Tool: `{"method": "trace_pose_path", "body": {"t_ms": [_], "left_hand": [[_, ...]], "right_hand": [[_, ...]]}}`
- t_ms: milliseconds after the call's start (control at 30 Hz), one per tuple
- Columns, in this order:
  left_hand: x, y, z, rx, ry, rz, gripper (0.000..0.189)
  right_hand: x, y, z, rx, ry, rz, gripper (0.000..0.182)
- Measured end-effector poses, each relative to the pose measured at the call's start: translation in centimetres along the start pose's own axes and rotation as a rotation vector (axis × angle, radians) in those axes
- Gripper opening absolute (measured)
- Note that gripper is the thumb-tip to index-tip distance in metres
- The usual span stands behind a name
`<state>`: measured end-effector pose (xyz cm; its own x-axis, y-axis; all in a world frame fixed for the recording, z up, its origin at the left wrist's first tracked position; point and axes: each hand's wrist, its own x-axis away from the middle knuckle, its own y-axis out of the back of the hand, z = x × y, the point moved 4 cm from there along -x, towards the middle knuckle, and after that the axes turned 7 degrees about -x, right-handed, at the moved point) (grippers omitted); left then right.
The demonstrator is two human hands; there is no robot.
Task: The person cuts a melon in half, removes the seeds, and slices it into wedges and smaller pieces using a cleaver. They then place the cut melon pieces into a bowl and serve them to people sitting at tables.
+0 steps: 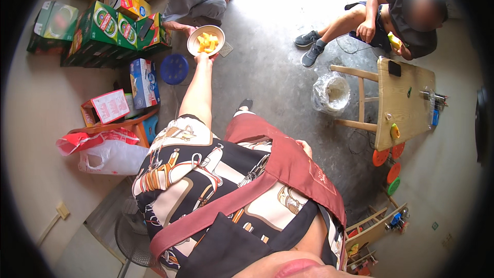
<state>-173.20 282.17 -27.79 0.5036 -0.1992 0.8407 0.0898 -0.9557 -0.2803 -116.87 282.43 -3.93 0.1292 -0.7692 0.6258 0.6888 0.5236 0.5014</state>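
Note:
A pale bowl [190, 49] with cut yellow fruit [208, 42] in it is held out at the upper middle. The outstretched arm on the picture's left ends in my left hand [204, 58], which grips the bowl's near rim. A seated person's hand [189, 31] touches the bowl's far left side. My right hand [305, 148] is near the edge of the dark red apron [295, 158], on the right of my body; most of it is hidden behind the cloth, and its grip cannot be made out.
A blue stool [174, 69] and stacked beer cartons [101, 27] stand at the left. Another seated person [417, 19] at the upper right holds a piece of melon [394, 41]. A lined bin [332, 92] stands beside the wooden table [409, 104]. A fan [133, 235] is at the lower left.

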Motion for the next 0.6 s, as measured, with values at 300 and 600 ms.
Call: {"method": "trace_pose_path", "body": {"t_ms": [300,600], "left_hand": [[-4.0,-1.2,-0.7,0.029,0.035,0.013,0.046],[-5.9,-5.7,-0.1,-0.01,0.065,0.193,0.042]], "right_hand": [[-1.4,1.5,-3.6,-0.032,0.004,-0.063,0.031],[1.5,1.7,-0.6,0.06,-0.013,-0.177,0.022]]}}
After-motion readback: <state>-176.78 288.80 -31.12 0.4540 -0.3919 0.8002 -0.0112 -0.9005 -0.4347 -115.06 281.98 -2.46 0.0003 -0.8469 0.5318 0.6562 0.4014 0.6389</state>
